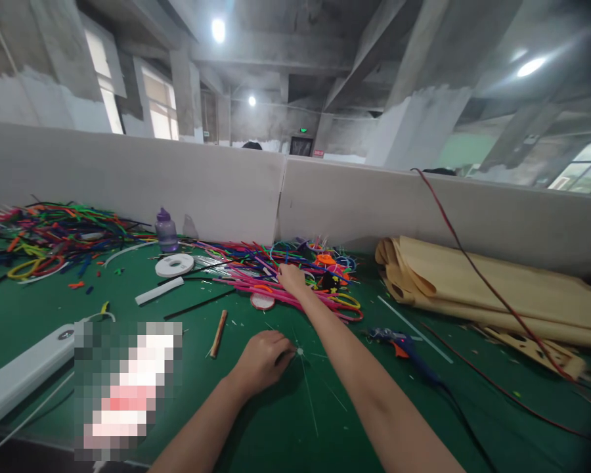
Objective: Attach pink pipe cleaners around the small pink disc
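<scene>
My left hand (268, 358) rests low over the green table with its fingers pinched together. At its fingertips is a small whitish piece with thin clear strands (300, 352) spreading out across the tabletop. My right hand (293, 280) reaches forward into a heap of colourful flexible sticks (241, 286), mostly pink at the front. Its fingers are closed among them, and what they grip is too small to make out. Beside that hand, a round white disc with a red rim (262, 301) lies partly under the sticks.
A glue gun (398, 343) with a dark cable lies right, before rolled tan sheets (473, 282). Leftward are a brown stick (218, 334), white spool (174, 265), purple bottle (166, 231), white power strip (27, 374) and another colourful heap (69, 226). A white partition (201, 177) stands behind.
</scene>
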Available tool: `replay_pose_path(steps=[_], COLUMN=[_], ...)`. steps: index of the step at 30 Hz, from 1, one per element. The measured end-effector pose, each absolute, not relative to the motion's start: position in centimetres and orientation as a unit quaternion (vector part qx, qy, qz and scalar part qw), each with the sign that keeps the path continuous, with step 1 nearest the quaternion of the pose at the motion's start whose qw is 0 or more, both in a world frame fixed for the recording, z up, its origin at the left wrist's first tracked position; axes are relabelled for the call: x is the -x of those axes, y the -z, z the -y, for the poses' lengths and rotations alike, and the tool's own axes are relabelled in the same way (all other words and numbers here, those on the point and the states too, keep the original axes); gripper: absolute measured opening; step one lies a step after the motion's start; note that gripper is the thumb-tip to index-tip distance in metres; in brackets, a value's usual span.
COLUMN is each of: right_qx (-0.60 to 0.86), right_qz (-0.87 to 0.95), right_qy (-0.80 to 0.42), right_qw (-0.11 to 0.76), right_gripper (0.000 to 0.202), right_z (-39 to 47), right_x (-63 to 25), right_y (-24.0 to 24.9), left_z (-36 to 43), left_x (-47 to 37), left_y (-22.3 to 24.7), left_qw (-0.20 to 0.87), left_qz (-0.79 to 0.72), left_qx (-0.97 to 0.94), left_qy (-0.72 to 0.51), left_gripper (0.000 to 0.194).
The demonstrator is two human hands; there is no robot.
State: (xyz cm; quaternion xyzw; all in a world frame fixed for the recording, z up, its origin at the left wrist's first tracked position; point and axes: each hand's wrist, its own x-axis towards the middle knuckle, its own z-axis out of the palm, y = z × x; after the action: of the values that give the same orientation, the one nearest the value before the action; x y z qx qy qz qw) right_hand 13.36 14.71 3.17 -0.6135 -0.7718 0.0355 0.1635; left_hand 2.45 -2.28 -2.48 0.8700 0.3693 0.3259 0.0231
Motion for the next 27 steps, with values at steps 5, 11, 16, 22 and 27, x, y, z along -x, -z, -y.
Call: replay_pose_path(steps=[5, 11, 16, 22, 27], right_qx=[0.608, 0.490, 0.486, 0.432, 0.385], right_qz=[0.765, 0.760, 0.788, 0.742, 0.710], right_qy=[-0.036, -0.030, -0.131, -0.410, -0.482], right_qw=[0.210, 0.426, 0.355, 0.307, 0.340], right_gripper=[0.027, 0.031, 0.020, 0.033, 0.020], right_z=[-13.7, -7.5, -2.0, -0.7, 0.2], right_x=[-13.6, -17.2, -20.7, -21.8, -21.4], right_y=[-5.6, -10.3, -7.2, -3.0, -2.8], left_z=[2.1, 2.0, 2.2, 2.1, 2.1], left_x=[-2.6, -2.6, -2.3, -2.3, -2.1], left_y=[3.2, 3.0, 2.4, 2.2, 2.1], left_qw=[0.027, -0.002, -0.060, -0.109, -0.126], left_qz=[-0.370, -0.376, -0.391, -0.388, -0.405], left_qx=[-0.868, -0.837, -0.808, -0.809, -0.804], left_qy=[-0.330, -0.397, -0.437, -0.429, -0.416], left_gripper=[0.014, 0.019, 0.017, 0.016, 0.018])
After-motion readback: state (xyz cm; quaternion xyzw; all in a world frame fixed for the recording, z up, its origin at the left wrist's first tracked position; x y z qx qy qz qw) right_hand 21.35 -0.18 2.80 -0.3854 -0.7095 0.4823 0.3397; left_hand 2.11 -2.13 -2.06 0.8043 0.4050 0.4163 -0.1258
